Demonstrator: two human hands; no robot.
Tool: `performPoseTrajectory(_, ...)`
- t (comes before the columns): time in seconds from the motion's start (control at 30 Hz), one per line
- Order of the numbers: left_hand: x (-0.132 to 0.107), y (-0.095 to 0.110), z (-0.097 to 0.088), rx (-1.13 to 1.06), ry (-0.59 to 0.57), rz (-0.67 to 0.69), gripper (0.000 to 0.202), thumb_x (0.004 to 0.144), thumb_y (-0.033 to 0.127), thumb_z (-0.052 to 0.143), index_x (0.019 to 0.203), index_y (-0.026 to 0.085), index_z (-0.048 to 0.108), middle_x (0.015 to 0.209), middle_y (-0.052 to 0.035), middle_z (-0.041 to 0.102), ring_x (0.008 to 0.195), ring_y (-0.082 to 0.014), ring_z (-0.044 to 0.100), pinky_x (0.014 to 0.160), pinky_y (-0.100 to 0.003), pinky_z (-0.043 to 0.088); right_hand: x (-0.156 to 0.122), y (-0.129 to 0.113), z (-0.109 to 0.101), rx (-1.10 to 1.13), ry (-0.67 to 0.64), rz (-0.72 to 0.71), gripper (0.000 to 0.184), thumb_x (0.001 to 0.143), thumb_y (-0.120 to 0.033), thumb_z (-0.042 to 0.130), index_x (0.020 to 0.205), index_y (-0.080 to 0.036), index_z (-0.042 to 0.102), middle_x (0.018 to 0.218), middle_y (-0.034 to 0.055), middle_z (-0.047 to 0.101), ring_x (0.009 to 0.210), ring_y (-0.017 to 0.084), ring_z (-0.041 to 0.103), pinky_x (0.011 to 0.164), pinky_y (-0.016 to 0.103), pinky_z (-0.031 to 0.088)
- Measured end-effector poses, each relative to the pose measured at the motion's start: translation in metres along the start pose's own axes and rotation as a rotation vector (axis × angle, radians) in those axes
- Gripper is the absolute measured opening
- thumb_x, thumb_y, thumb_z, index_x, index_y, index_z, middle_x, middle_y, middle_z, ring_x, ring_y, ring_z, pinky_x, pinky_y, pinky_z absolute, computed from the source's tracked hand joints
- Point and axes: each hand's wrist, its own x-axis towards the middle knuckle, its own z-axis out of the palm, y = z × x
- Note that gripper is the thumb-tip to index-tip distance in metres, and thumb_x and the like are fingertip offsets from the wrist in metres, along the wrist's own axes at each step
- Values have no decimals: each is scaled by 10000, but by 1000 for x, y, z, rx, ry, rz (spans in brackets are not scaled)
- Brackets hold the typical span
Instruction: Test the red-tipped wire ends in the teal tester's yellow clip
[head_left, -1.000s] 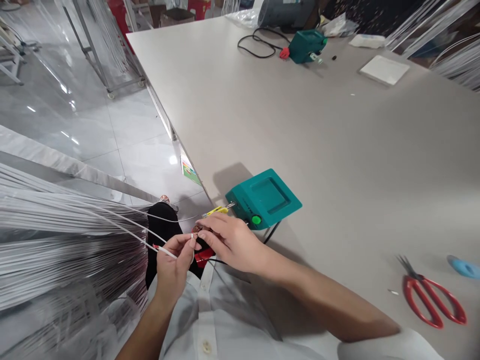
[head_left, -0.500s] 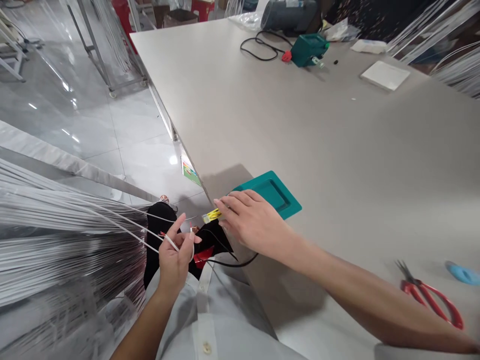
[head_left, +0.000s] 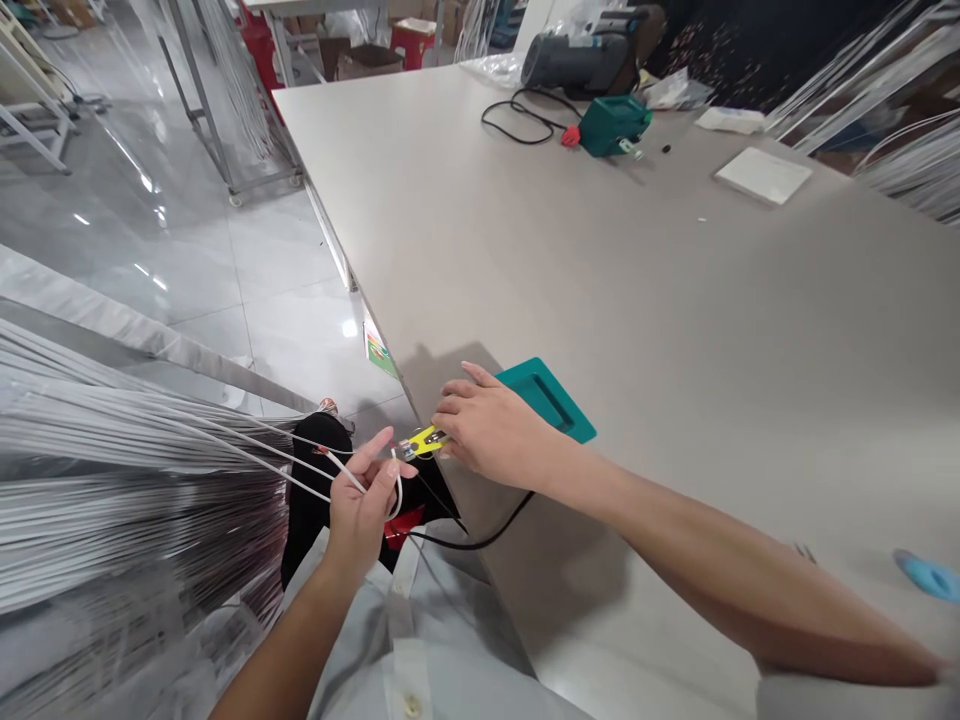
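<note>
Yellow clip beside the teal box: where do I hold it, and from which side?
Take the yellow clip by its yellow body, probably coming from over the table, as the right hand does. Its tip points off the table edge toward the left hand and the white wire, so leave that end free.

The right hand (head_left: pixel 491 430) is covering the near half of the teal box (head_left: pixel 551 398), and its fingers are hiding the back of the yellow clip (head_left: pixel 421 441). The left hand (head_left: pixel 364 505), pinching a white wire (head_left: pixel 349 476), is blocking most of a red part (head_left: pixel 396 522). The right edge is cutting off a blue object (head_left: pixel 930 577), and the left edge is cropping the wire bundle (head_left: pixel 112 470). Whether the clip is touching the wire is too small to tell.
</note>
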Motion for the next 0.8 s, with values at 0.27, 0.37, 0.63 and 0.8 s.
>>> performPoseTrajectory(0.27, -1, -5, -2, 96, -33, -15, 491, 738, 295, 627, 1199, 157, 531, 684, -26, 671, 389, -24, 326, 380, -172, 277, -1, -1, 3, 1, 32, -6, 110, 774, -180, 589, 698, -199, 667, 709, 63, 675, 847, 252, 572, 979, 534, 258)
performPoseTrajectory(0.37, 0, -6, -4, 196, -9, 7, 506, 724, 305, 637, 1198, 153, 546, 697, -44, 685, 465, -71, 468, 459, -204, 393, -2, -1, 2, 0, 30, -7, 111, 771, -169, 586, 698, -199, 665, 706, 61, 672, 850, 247, 573, 988, 535, 248)
performPoseTrajectory(0.63, 7, -2, -8, 374, -9, 82, 431, 699, 276, 656, 1107, 142, 624, 665, -35, 697, 661, -154, 603, 736, -294, 463, -1, -2, 1, -39, 5, -20, 110, 782, -185, 578, 708, -178, 660, 717, 72, 670, 837, 238, 577, 1004, 524, 234)
performPoseTrajectory(0.8, 3, -4, -4, 346, 16, 123, 424, 695, 280, 663, 1097, 150, 625, 690, -32, 703, 694, -164, 628, 770, -307, 466, -2, -3, 1, -53, 27, 18, 206, 739, -297, 649, 847, -121, 640, 820, 112, 661, 923, 261, 550, 1020, 541, 185)
